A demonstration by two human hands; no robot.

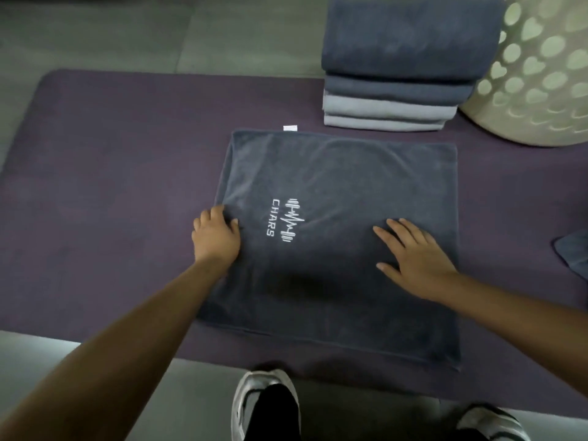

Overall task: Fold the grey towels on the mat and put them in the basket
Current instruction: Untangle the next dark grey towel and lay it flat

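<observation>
- Dark grey towel (337, 249) — lies flat on the purple mat (111, 186) under both my hands, white "CHARS" logo (284, 219) between them, white tag (290, 128) at its far edge.
- Left hand (216, 235) — fingers curled at the towel's left edge; I cannot tell whether they pinch the cloth or only press on it.
- Right hand (413, 256) — fingers straight and spread, palm flat on the towel's right half.
- Stack of folded towels (404, 68) — beyond my right hand, dark grey on top, lighter grey beneath.
- Basket (537, 84) — cream, heart-shaped holes, just right of the stack.
- Another grey cloth (572, 253) — corner only, well right of my right hand.
- Shoes (264, 405) — near my forearms, on the floor (127, 33).
</observation>
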